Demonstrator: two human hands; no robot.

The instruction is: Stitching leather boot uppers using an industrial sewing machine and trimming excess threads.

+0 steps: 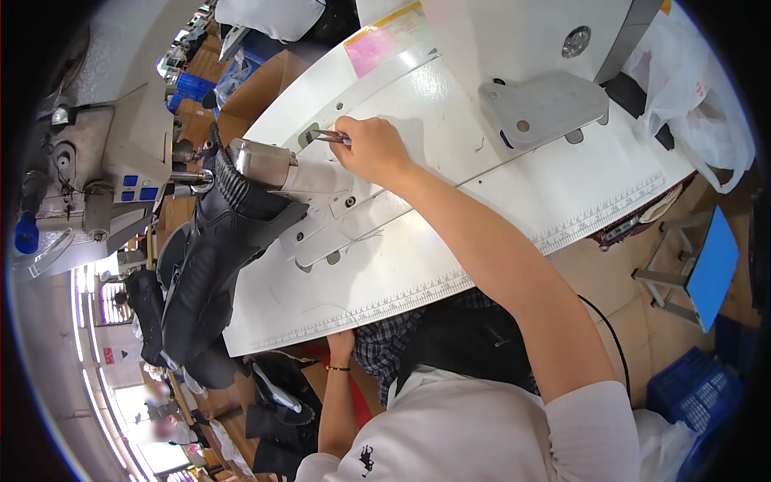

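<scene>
**Right hand pinches tweezers on the white sewing table**

The white table (pixel 498 193) is the landmark. Its near edge, printed with a ruler scale, runs from lower left up to the right; beyond that edge the floor drops away, with a blue crate (pixel 691 394) and a blue-topped stool (pixel 711 265) well apart from it. Most of the tabletop toward the right end lies bare, apart from a grey plate (pixel 542 108) near its far side.

At the table's left end, the right hand (pixel 373 149) is closed on metal tweezers (pixel 328 136), tips pointing left at a small slot in the surface. Just left of the hand, a black boot (pixel 213 257) hangs over the machine's metal post arm (pixel 261 165).

The left hand (pixel 341 341) is below the table's near edge; its grip cannot be told.
</scene>
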